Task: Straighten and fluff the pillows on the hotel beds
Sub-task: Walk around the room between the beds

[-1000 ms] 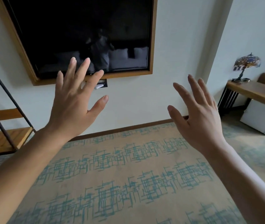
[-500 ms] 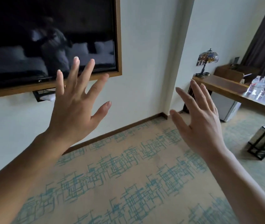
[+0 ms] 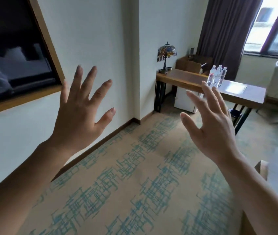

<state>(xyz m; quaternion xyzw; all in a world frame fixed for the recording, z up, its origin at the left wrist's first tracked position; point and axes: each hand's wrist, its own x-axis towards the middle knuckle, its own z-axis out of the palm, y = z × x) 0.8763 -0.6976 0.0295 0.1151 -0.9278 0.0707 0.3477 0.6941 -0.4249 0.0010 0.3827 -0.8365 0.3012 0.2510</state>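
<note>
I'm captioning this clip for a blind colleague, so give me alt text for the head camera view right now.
Two bare hands, the left hand and right hand, are raised open with fingers spread, holding nothing, above a patterned carpet. Behind them are a wall-mounted TV, a wooden desk with a stained-glass lamp and water bottles, and a curtained window.

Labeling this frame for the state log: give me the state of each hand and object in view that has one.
left hand: raised, fingers spread, holds nothing
right hand: raised, fingers straight, holds nothing
television: off, dark screen reflecting the room
lamp: upright on the desk; lit or not, cannot tell
water bottles: upright, grouped on the desk
curtain: drawn aside from the window
</note>
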